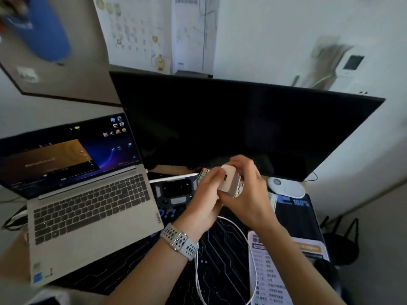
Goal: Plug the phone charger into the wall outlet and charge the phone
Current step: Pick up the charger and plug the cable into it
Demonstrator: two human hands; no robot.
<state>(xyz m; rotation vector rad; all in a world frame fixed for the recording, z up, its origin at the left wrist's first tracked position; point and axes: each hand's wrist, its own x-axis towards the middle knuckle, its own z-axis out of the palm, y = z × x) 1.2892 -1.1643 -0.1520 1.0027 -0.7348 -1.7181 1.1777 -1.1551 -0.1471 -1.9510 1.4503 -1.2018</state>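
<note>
Charger: white charger block (229, 181), centre frame, clamped between left hand (206, 194) and right hand (248, 190).
Cable: white cable (246, 238) loops below over the counter (220, 271).
Progress: nothing plugged yet; wall outlet, phone not identifiable.

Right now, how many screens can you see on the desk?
2. The laptop sits at the left with its screen lit. The big monitor stands behind both hands, dark. Other screens may be hidden; no phone screen shows clearly.
</note>
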